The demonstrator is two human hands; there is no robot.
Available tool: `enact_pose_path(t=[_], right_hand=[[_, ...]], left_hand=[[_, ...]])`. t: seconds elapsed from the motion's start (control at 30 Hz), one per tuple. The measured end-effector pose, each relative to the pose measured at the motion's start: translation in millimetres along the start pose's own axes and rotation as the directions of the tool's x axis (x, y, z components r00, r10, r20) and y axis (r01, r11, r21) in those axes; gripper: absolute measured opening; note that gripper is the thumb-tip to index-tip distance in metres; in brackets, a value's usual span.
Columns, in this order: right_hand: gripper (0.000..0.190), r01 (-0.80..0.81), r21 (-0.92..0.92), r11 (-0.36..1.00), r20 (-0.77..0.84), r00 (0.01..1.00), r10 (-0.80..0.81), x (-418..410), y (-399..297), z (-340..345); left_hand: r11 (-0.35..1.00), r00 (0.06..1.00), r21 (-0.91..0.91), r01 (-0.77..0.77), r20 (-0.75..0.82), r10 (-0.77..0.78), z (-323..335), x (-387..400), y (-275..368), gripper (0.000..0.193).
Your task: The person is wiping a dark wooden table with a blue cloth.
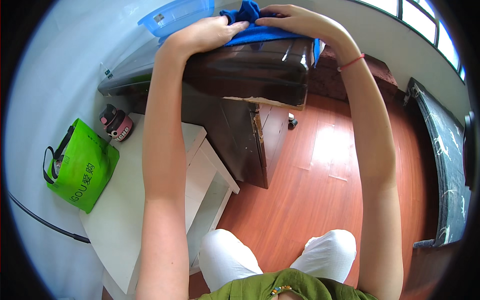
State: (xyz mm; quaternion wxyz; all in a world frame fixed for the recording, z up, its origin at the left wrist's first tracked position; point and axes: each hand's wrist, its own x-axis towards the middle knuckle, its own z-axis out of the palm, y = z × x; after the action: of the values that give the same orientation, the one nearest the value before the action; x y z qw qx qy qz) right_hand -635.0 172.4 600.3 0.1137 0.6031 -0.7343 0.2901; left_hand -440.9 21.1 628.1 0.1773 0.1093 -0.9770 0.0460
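Observation:
Blue cloth [258,35], partly bunched up, lies on the dark brown wooden furniture top [247,63] at the upper middle of the view. One corner of it hangs over the right end. My left hand [206,33] grips the cloth's left part, its thumb pointing right along the fabric. From the right, my right hand [290,18] holds the bunched part between thumb and fingers. Both arms stretch far forward. A translucent blue plastic basin [176,17] sits just beyond my left hand. Chipped edging shows along the furniture top's near edge.
A white table [123,210] at the left carries a green shopping bag [88,168] and a pink-and-black bottle [116,122]. Dark patterned folded panels [438,161] lean at the right. A reddish-brown block-like piece [375,71] stands by the wall on the wooden floor [311,195].

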Motion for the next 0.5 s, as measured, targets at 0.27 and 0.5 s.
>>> enact_pose_path(t=[0.27,0.5], right_hand=[[0.063,0.069,0.237,0.969,0.15,0.983,-0.106,-27.0,-48.0,-17.6],[0.05,0.739,-0.398,0.544,-0.004,0.591,-0.807,-29.4,-4.0,-15.8]], left_hand=[[0.987,0.994,-0.147,0.066,0.1,-0.052,-29.4,-43.7,29.2,0.07],[0.984,0.986,-0.176,-0.038,-0.168,0.008,-18.2,-43.6,25.7,0.053]])
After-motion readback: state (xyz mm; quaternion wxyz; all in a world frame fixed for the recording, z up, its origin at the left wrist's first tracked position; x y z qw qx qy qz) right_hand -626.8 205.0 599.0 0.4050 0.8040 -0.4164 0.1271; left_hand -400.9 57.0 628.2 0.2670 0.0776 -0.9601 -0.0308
